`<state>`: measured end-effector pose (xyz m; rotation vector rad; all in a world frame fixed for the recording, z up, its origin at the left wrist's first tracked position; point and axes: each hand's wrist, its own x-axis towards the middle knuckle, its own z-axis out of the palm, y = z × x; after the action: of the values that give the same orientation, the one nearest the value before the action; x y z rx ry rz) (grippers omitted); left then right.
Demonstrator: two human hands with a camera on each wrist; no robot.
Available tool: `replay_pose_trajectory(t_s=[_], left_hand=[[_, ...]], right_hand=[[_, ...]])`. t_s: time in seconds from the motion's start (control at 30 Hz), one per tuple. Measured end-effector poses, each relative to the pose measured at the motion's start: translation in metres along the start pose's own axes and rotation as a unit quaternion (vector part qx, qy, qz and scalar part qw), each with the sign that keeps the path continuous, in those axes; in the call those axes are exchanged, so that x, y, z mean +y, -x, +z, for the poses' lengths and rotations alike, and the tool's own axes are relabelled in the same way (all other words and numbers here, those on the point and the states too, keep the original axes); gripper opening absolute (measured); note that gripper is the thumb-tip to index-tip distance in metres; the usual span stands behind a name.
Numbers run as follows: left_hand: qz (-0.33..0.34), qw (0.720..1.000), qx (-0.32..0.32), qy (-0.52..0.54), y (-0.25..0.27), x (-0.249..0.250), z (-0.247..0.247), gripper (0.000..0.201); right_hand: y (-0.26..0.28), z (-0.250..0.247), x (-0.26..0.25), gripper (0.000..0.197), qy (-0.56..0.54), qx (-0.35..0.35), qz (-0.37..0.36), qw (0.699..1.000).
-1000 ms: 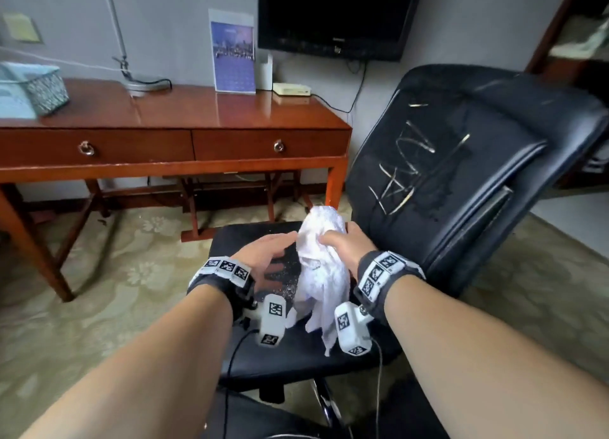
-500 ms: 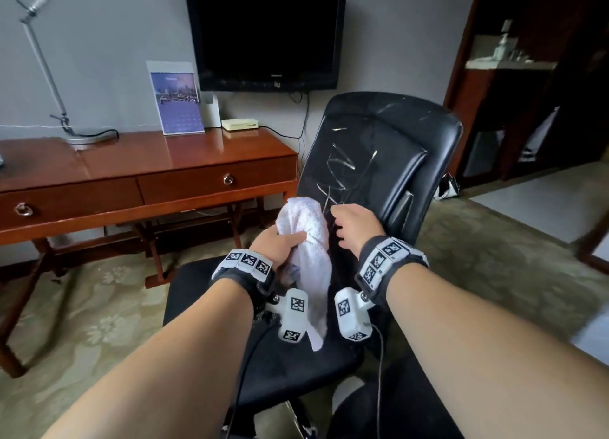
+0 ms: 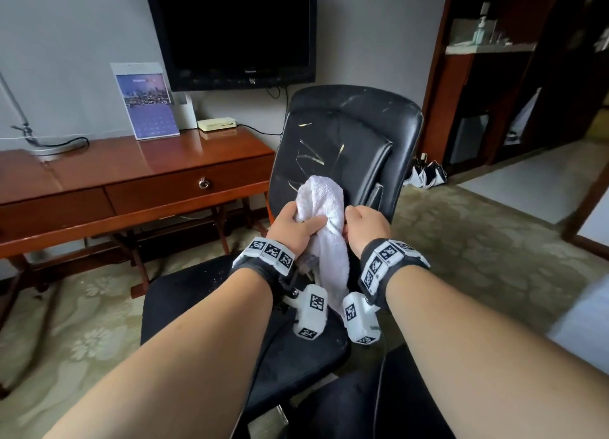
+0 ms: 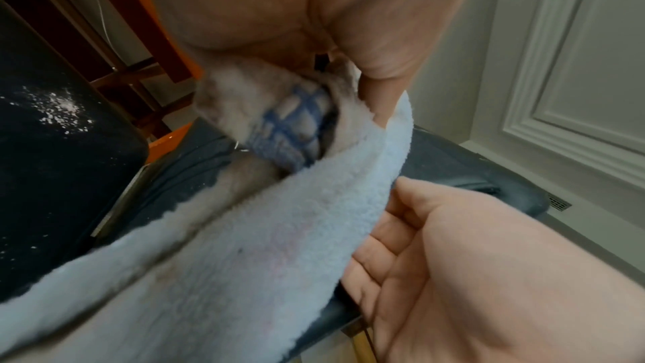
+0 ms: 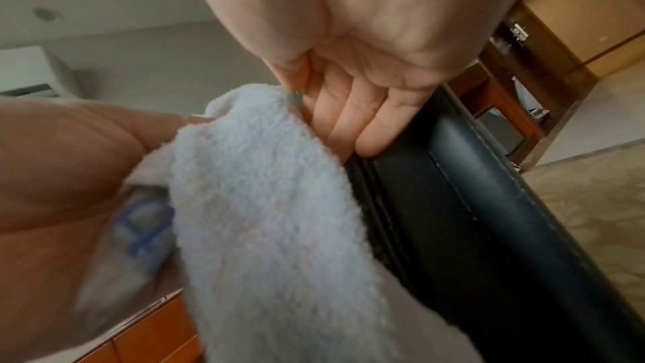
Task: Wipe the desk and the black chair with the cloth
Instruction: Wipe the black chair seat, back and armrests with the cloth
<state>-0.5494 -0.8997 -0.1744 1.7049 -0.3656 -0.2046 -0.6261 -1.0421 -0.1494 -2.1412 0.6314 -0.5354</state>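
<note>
This looks like a hotel room or a furnished bedroom-study. A polished wooden desk point(image 3: 138, 175) with ring-pull drawers stands against a plain grey wall, under a wall-mounted flat television point(image 3: 230, 30). On the desk stand a desk calendar point(image 3: 145, 102), a lamp base point(image 3: 46, 148) and a small cream box point(image 3: 217, 124). A worn black leather chair point(image 3: 349, 142) stands on patterned floral carpet point(image 3: 478, 241). To the right, dark wooden shelving point(image 3: 494, 50) holds a pump bottle point(image 3: 479, 30), and the right wrist view shows a wall air conditioner point(image 5: 31, 71).
</note>
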Motion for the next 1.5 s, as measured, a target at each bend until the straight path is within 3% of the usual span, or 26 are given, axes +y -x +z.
replay_pose_trajectory(t_s=[0.07, 0.17, 0.33, 0.43, 0.67, 0.77, 0.9, 1.0, 1.1, 1.2, 1.27, 1.33, 1.43, 1.5], left_hand=[[0.005, 1.0, -0.002, 0.001, -0.003, 0.005, 0.004, 0.06], [-0.005, 1.0, -0.01, 0.019, -0.009, 0.015, 0.01, 0.083], [0.026, 0.999, -0.024, 0.022, -0.02, 0.029, 0.012, 0.052], [0.033, 0.998, -0.029, 0.045, -0.023, 0.028, 0.008, 0.036], [0.069, 0.996, 0.007, 0.062, -0.042, 0.036, -0.005, 0.028], [0.092, 0.993, 0.064, 0.027, -0.058, 0.041, -0.007, 0.023], [0.094, 0.99, 0.106, 0.012, -0.096, 0.048, -0.018, 0.024], [0.118, 0.988, 0.103, 0.006, -0.13, 0.063, -0.028, 0.027], [0.117, 0.991, 0.055, 0.029, -0.149, 0.088, -0.038, 0.025], [0.066, 0.993, -0.004, 0.102, -0.154, 0.108, -0.045, 0.017], [-0.005, 0.982, -0.043, 0.186, -0.144, 0.113, -0.046, 0.009], [-0.031, 0.971, -0.071, 0.224, -0.139, 0.115, -0.043, 0.012], [0.002, 0.976, -0.088, 0.197, -0.134, 0.113, -0.04, 0.038], [0.039, 0.983, -0.071, 0.163, -0.132, 0.11, -0.038, 0.04]], right_hand=[[-0.007, 0.0, -0.001, 0.049, -0.011, -0.01, 0.009, 1.0], [-0.014, 0.003, -0.005, 0.072, -0.051, -0.041, 0.041, 0.997], [-0.021, 0.001, -0.005, 0.097, -0.13, -0.108, 0.058, 0.984], [-0.028, 0.005, -0.011, 0.083, -0.151, -0.086, 0.036, 0.984], [-0.049, 0.012, -0.046, 0.044, -0.169, -0.001, -0.053, 0.984], [-0.061, 0.017, -0.058, 0.044, -0.201, 0.04, -0.061, 0.977], [-0.085, 0.025, -0.076, 0.061, -0.218, 0.057, -0.097, 0.97], [-0.117, 0.025, -0.099, 0.076, -0.16, 0.034, -0.135, 0.977], [-0.138, 0.021, -0.125, 0.078, -0.095, 0.032, -0.152, 0.983], [-0.137, 0.027, -0.136, 0.091, -0.058, 0.019, -0.174, 0.983], [-0.131, 0.031, -0.135, 0.102, 0.028, 0.026, -0.193, 0.98], [-0.127, 0.028, -0.13, 0.1, 0.132, 0.069, -0.234, 0.961], [-0.123, 0.014, -0.123, 0.095, 0.24, 0.118, -0.27, 0.925], [-0.121, 0.003, -0.121, 0.083, 0.288, 0.174, -0.274, 0.901]])
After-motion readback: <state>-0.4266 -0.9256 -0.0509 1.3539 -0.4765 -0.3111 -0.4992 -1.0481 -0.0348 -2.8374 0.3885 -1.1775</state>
